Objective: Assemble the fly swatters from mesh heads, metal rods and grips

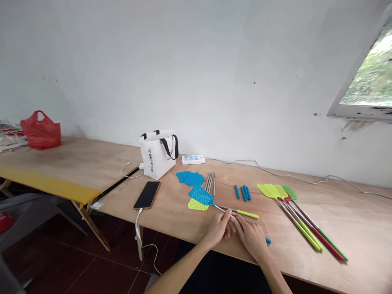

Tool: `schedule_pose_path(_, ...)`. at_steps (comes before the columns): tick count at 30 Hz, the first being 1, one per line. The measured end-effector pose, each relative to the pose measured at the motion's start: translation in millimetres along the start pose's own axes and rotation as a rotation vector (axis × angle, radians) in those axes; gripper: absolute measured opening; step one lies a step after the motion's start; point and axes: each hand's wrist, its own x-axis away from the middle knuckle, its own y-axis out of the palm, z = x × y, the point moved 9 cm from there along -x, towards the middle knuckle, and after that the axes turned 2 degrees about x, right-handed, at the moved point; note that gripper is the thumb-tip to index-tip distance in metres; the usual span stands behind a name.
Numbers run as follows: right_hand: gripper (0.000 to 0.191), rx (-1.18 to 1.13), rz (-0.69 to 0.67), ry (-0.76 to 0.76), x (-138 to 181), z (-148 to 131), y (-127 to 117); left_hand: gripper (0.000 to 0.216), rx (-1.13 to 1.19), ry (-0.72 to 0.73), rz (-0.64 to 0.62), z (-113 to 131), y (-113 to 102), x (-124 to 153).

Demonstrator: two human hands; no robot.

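Observation:
Both hands are together near the table's front edge, around the metal rod of a blue fly swatter [202, 195]. My left hand [218, 226] pinches the rod between thumb and fingers. Just right of it, my right hand [249, 234] is closed over the rod, its fingertips partly hidden. A blue handle end [268, 240] pokes out beyond the right hand; whether it belongs to this swatter I cannot tell. Under the blue swatter lies a yellow-green fly swatter [247, 214]. Behind are loose blue swatter heads [191, 178], several metal rods [211, 182] and several blue handles [245, 193].
Several finished-looking fly swatters [301, 222] lie to the right. A phone [147, 195] on a charging cable, a white bag [157, 157] and a power strip [193, 159] stand left and behind. A red plastic bag [41, 131] sits on the far-left table [82, 163].

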Motion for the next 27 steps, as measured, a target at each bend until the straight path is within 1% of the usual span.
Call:
schedule_pose_path(5,0.055,0.008,0.003,0.017,0,0,-3,0.07,0.005,0.004,0.015,1,0,1)
schedule_pose_path(9,0.053,-0.015,0.0,0.011,0,-3,-5,0.068,0.017,0.024,0.069,3,-4,3)
schedule_pose_path(13,0.051,-0.02,0.026,0.016,0,-5,-8,0.069,0.115,0.007,0.13,3,-11,3)
schedule_pose_path(18,0.057,-0.021,0.048,-0.007,0,-8,-9,0.069,0.252,-0.018,0.204,1,-22,2)
schedule_pose_path(23,0.058,-0.012,0.071,0.007,0,-9,-13,0.07,0.29,-0.006,0.25,0,-27,3)
schedule_pose_path(27,0.057,-0.027,0.062,-0.007,-1,-12,-14,0.071,0.315,0.0,0.29,0,-30,6)
